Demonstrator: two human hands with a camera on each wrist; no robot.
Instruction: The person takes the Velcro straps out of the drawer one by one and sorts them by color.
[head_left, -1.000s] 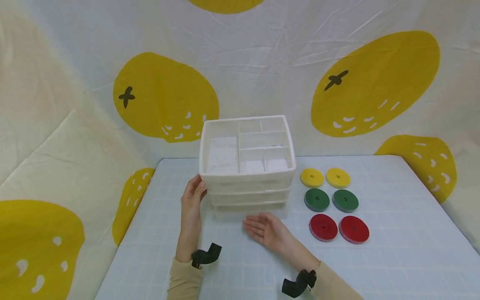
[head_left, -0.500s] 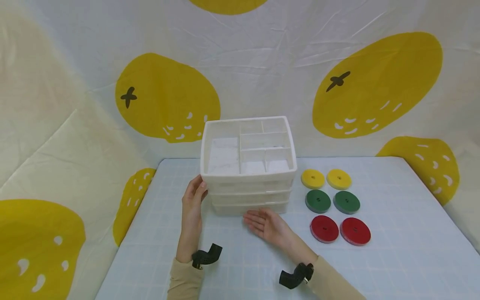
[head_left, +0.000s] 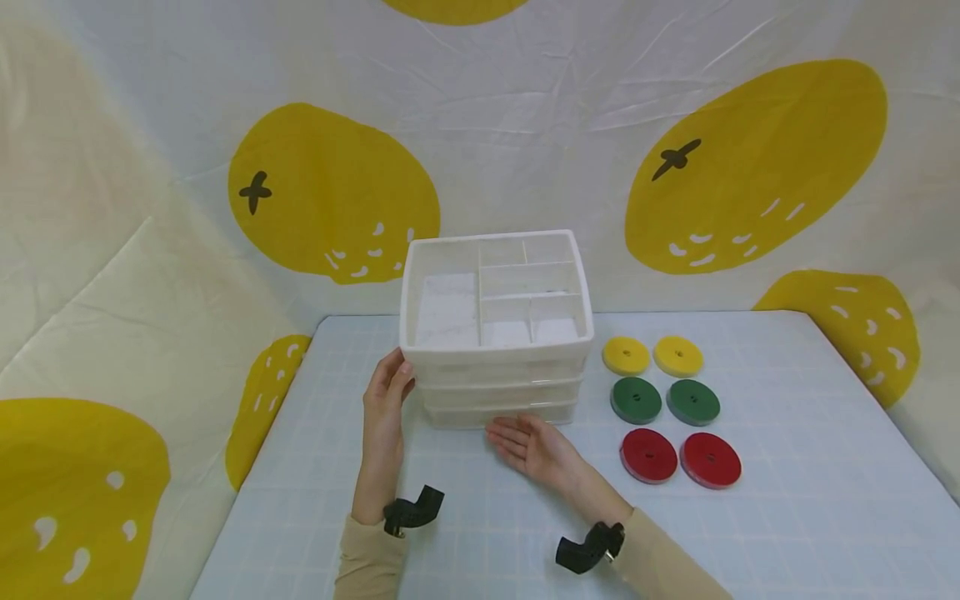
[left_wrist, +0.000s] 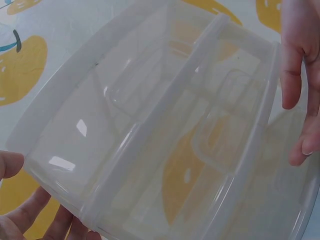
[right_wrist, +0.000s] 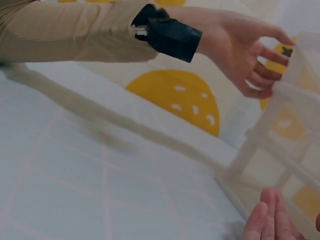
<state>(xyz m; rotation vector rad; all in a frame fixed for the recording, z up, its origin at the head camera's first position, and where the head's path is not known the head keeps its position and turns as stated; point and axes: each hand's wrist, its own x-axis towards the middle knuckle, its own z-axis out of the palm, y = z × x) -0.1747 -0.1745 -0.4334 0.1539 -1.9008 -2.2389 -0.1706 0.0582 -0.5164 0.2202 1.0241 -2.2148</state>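
Observation:
A white plastic drawer organizer (head_left: 497,367), with a divided top tray and see-through drawers, stands at the back of the table. My left hand (head_left: 387,400) holds its left side, the thumb near the front corner and the fingers bent along the side wall. In the left wrist view, clear drawer fronts (left_wrist: 100,130) fill the middle, pushed in. Low at the front, my right hand (head_left: 536,452) has straight fingers together, palm up and turned inward, fingertips right at the bottom drawer (head_left: 457,418). The right wrist view shows these fingers (right_wrist: 270,215) beside the organizer's base.
Right of the organizer lie pairs of round discs: yellow discs (head_left: 626,356) at the back, green discs (head_left: 635,401) in the middle and red discs (head_left: 648,456) in front. A light checked cloth covers the table (head_left: 810,517). Behind hangs a white curtain (head_left: 525,125) with yellow fruit prints.
The bottom drawer, which stuck out a little at the front, has slid in flush. My right hand has edged forward with it; my left hand stays at the organizer's side.

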